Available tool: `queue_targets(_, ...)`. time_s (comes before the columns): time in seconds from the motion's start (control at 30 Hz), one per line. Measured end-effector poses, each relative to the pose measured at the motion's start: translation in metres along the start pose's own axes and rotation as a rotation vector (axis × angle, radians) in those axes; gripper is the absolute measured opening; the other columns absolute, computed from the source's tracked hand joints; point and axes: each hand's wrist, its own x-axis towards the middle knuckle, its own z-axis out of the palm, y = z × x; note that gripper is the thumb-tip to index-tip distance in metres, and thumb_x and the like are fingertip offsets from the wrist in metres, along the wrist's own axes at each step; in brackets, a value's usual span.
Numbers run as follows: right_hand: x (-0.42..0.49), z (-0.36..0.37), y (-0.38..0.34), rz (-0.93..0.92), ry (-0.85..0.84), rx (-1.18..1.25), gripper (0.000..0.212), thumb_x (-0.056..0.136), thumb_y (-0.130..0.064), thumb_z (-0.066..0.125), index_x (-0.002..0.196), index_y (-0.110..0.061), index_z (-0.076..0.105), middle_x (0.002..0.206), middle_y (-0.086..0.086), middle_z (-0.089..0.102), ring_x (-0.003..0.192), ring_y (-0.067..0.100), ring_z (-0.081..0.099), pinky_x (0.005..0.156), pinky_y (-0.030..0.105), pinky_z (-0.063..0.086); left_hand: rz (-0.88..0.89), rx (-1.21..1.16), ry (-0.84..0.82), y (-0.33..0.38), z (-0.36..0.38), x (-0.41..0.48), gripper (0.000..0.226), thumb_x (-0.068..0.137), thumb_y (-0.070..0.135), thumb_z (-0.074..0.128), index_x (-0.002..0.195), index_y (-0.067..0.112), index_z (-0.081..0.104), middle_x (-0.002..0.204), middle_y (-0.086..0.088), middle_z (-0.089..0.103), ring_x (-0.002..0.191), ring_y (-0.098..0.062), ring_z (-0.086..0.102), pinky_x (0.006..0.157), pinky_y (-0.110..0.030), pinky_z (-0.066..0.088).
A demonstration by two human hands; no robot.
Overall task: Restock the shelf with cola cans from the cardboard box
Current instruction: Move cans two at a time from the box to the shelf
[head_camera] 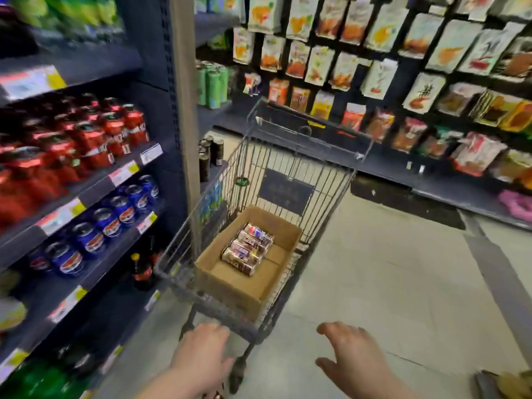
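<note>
Now we are hovering our left hand (201, 352) and right hand (349, 355), loosely spread and gripping nothing, beside the grey wire cart (290, 156); 4 cola cans (247, 249) are lying in its brown cardboard box (230, 286) (not yet shelved), so the dark metal shelf (112, 260) is awaiting them.

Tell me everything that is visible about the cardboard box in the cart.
The box is plain brown cardboard, rectangular, open at the top, with low walls. It stands upright inside the wire cart, at its near end. Four cans lie on their sides in a row in its far left part; the rest of its bottom is bare and shows a flap seam. The left hand and right hand do not touch it.
</note>
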Motion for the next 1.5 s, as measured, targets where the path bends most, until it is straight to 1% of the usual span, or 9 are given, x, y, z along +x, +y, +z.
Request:
queue_targets(0.13, 0.088, -0.015, 0.018, -0.001, 0.027, -0.106, 0.057, 0.026, -0.058, 0.079, 0.077, -0.036, 0.067, 0.067, -0.012, 0.069, 0.059, 0.008, 0.068, 0.052, 0.029, 0.055, -0.012, 0.035, -0.019, -0.006, -0.042, 0.079, 0.039, 0.085, 0.042, 0.049, 0.116, 0.019, 0.052, 0.125, -0.004, 0.050, 0.119, -0.024, 0.047, 0.097, -0.037, 0.040)
queue_targets(0.3, 0.187, -0.051, 0.015, -0.171, -0.133, -0.174, 0.045, 0.084, -0.041, 0.052, 0.126, -0.026, 0.046, 0.124, 0.000, 0.056, 0.118, 0.024, 0.051, 0.100, 0.036, 0.035, -0.076, 0.047, 0.003, -0.018, -0.073, 0.159, 0.040, 0.085, 0.042, 0.051, 0.116, 0.017, 0.052, 0.124, -0.003, 0.051, 0.118, -0.023, 0.046, 0.099, -0.039, 0.038)
queue_targets(0.6, 0.390, -0.018, 0.008, -0.415, -0.349, -0.380, 0.052, 0.087, -0.024, 0.051, 0.137, -0.020, 0.037, 0.142, 0.007, 0.042, 0.131, 0.028, 0.038, 0.112, 0.047, 0.022, -0.305, 0.024, -0.151, -0.037, -0.048, 0.261, 0.048, 0.086, 0.043, 0.051, 0.126, 0.019, 0.048, 0.125, -0.004, 0.048, 0.119, -0.024, 0.043, 0.105, -0.042, 0.034)
queue_targets(0.9, 0.531, 0.076, 0.012, -0.597, -0.546, -0.549, 0.056, 0.083, -0.014, 0.056, 0.135, -0.018, 0.036, 0.137, 0.011, 0.044, 0.121, 0.032, 0.047, 0.095, 0.048, 0.045, -0.560, -0.142, -0.313, -0.040, 0.007, 0.383, 0.047, 0.082, 0.027, 0.057, 0.128, 0.020, 0.046, 0.129, -0.004, 0.044, 0.119, -0.026, 0.044, 0.098, -0.039, 0.039)
queue_targets(1.03, 0.563, 0.113, 0.006, -0.618, -0.615, -0.522, 0.056, 0.087, -0.009, 0.048, 0.140, -0.015, 0.029, 0.140, 0.013, 0.038, 0.126, 0.031, 0.042, 0.099, 0.044, 0.038, -0.661, -0.240, -0.363, -0.044, 0.042, 0.426, 0.063, 0.079, 0.016, 0.058, 0.137, 0.021, 0.032, 0.138, -0.007, 0.036, 0.125, -0.026, 0.041, 0.097, -0.039, 0.041)
queue_targets(1.13, 0.574, 0.132, -0.001, -0.636, -0.655, -0.455, 0.061, 0.092, 0.000, 0.033, 0.148, -0.012, 0.013, 0.150, 0.014, 0.027, 0.134, 0.032, 0.034, 0.103, 0.045, 0.036, -0.761, -0.433, -0.270, -0.048, 0.065, 0.449, 0.063, 0.082, 0.015, 0.056, 0.139, 0.021, 0.028, 0.134, -0.006, 0.041, 0.123, -0.026, 0.044, 0.095, -0.039, 0.044)
queue_targets(1.27, 0.571, 0.166, -0.007, -0.621, -0.636, -0.287, 0.075, 0.092, -0.005, 0.041, 0.149, -0.011, -0.006, 0.155, 0.011, 0.019, 0.134, 0.030, 0.034, 0.101, 0.040, 0.042, -1.006, -0.877, -0.028, -0.056, 0.098, 0.472, 0.078, 0.059, 0.053, 0.073, 0.126, 0.025, 0.045, 0.118, -0.001, 0.058, 0.110, -0.023, 0.058, 0.090, -0.039, 0.051)
queue_targets(1.37, 0.563, 0.182, -0.009, -0.501, -0.574, -0.106, 0.084, 0.089, -0.020, 0.053, 0.149, -0.010, -0.005, 0.153, 0.009, 0.021, 0.137, 0.029, 0.025, 0.111, 0.038, 0.029, -1.165, -1.160, 0.173, -0.061, 0.118, 0.485, 0.090, 0.037, 0.064, 0.069, 0.116, 0.026, 0.052, 0.111, -0.001, 0.065, 0.103, -0.023, 0.063, 0.087, -0.043, 0.053)
queue_targets(1.5, 0.556, 0.194, -0.011, -0.391, -0.497, 0.090, 0.076, 0.090, -0.025, 0.052, 0.149, -0.010, 0.007, 0.144, 0.009, 0.029, 0.133, 0.026, 0.027, 0.110, 0.034, 0.031, -1.286, -1.284, 0.252, -0.060, 0.120, 0.495, 0.094, 0.045, 0.061, 0.074, 0.123, 0.016, 0.047, 0.119, -0.008, 0.062, 0.109, -0.029, 0.059, 0.090, -0.044, 0.052)
